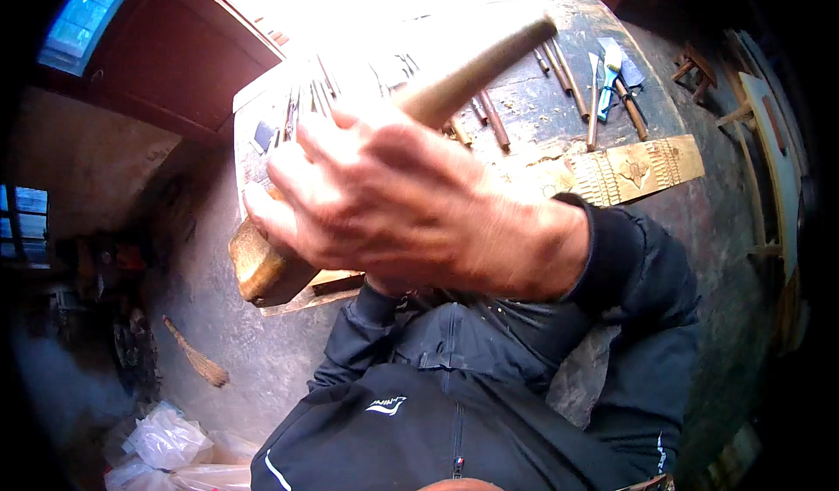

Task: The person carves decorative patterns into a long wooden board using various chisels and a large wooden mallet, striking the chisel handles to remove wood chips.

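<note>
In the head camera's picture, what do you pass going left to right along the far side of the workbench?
Wooden mallet head → the right hand gripping its handle → brown-handled chisels → blue-handled tool → carved wooden panel.

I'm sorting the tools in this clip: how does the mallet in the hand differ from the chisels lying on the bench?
The mallet is raised, gripped by the right hand; the chisels lie flat and untouched on the workbench. The mallet has a thick, blocky wooden head; the chisels are thin and rod-like. The mallet sits close to the camera and blurred, the chisels farther off. Both have wooden handles.
</note>
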`<control>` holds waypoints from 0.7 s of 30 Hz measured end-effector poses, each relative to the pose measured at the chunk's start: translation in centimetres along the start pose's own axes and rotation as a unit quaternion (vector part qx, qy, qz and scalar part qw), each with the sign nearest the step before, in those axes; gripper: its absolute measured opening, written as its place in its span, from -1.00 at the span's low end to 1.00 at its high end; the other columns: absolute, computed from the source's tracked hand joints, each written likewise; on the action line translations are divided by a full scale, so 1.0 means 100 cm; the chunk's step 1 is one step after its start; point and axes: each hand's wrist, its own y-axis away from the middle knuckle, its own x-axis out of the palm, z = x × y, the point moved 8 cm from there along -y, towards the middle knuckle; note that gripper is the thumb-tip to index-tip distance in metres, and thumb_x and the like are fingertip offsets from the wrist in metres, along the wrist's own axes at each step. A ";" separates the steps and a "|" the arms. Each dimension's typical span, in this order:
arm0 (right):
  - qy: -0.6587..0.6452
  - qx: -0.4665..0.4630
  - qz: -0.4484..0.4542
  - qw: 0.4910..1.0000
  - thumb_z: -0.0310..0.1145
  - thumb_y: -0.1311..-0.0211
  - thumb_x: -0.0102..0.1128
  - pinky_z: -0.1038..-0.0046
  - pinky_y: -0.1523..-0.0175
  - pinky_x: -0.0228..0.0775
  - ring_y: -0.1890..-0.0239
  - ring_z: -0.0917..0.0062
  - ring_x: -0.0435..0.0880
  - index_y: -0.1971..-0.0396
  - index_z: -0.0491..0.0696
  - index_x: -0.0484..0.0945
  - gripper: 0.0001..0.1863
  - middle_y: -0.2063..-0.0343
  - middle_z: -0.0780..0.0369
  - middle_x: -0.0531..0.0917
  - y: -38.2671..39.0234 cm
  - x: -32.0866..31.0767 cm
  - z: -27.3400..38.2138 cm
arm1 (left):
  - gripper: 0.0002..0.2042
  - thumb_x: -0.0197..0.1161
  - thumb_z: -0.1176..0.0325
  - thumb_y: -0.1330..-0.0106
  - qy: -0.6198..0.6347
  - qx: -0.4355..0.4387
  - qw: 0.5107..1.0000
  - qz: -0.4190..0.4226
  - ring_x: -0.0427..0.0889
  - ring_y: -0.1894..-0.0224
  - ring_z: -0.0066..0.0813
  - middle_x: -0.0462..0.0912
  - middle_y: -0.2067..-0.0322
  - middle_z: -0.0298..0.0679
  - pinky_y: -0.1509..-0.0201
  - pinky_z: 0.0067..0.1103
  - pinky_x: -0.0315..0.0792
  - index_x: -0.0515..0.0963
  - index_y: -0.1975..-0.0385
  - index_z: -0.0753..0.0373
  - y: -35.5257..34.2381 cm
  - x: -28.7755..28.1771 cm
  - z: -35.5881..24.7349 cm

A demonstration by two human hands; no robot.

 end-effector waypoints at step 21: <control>-0.414 0.653 -0.140 0.619 -0.41 -0.24 0.36 0.43 -0.02 0.60 0.21 0.54 0.69 -0.48 -0.15 0.37 -0.23 0.13 0.22 0.70 0.257 -0.013 -0.139 | -0.68 0.09 0.68 -0.61 0.071 -0.058 0.996 0.006 0.78 -0.08 -0.29 0.76 0.00 -0.02 -0.26 -0.39 0.62 0.37 -0.28 0.28 -0.028 -0.023 0.018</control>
